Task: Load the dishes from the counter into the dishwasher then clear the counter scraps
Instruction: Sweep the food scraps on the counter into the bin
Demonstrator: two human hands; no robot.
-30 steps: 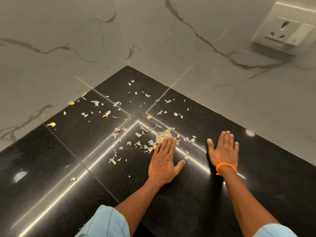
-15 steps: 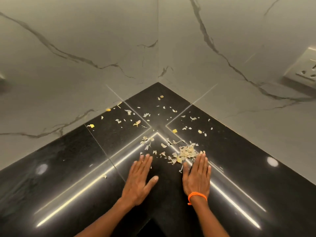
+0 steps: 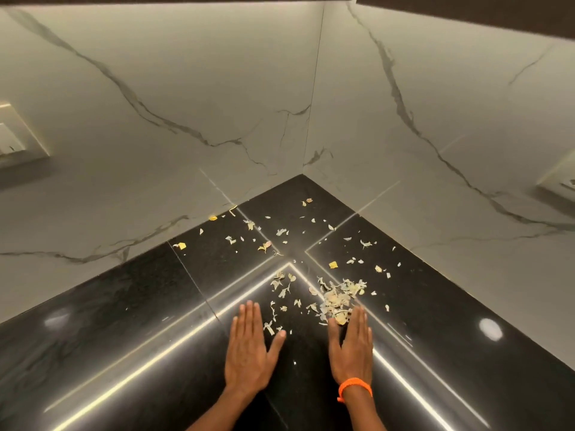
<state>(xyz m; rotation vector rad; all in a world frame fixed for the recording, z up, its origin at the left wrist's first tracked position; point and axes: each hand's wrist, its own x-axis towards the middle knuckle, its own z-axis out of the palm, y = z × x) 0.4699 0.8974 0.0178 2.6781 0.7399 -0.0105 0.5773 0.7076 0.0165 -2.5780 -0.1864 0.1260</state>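
Pale green and yellow scraps lie scattered over the black counter (image 3: 155, 321) in its corner. A denser pile of scraps (image 3: 337, 298) sits just beyond my right hand's fingertips. My right hand (image 3: 351, 346), with an orange band at the wrist, lies flat on the counter, fingers straight and touching the pile's near edge. My left hand (image 3: 249, 349) lies flat too, thumb spread, with a few loose scraps (image 3: 269, 326) beside its fingers. More loose scraps (image 3: 264, 245) lie farther back toward the walls. No dishes are in view.
White marble walls (image 3: 217, 104) close the corner at the back left and back right. A wall socket (image 3: 18, 141) sits on the left wall, another socket (image 3: 560, 185) at the right edge. Glossy counter stretches left and right of my hands.
My right hand has swept in from the right to the pile; my left hand has drawn back off it to the left. The view has tilted up toward the corner.
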